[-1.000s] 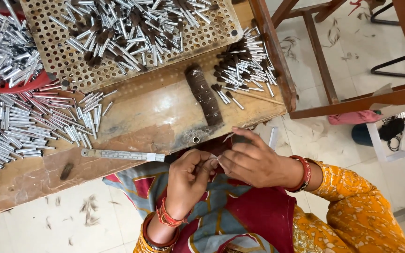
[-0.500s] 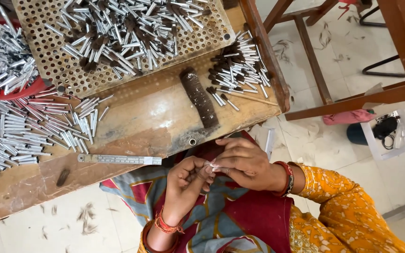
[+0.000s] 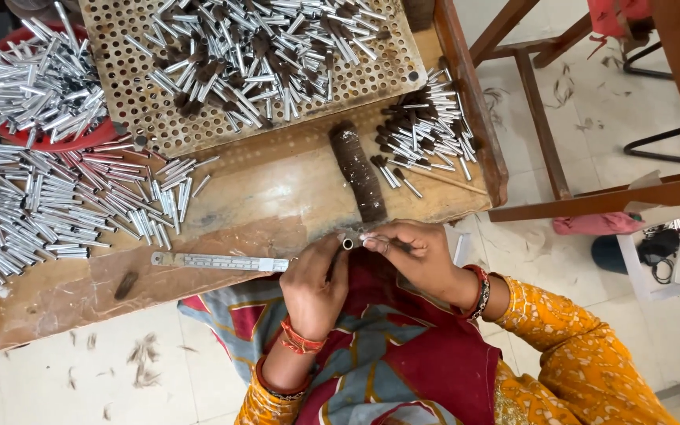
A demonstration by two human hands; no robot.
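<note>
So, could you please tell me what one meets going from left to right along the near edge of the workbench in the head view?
Loose pile of silver tubes → flat metal ruler → left hand → small tube pinched between both hands → right hand → white tray of dark bits on the floor.

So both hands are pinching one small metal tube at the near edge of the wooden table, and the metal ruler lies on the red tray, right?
Not quite. The head view shows the metal ruler lying flat on the wooden table, not on the red tray. Left hand and right hand do pinch one small metal tube.
</note>
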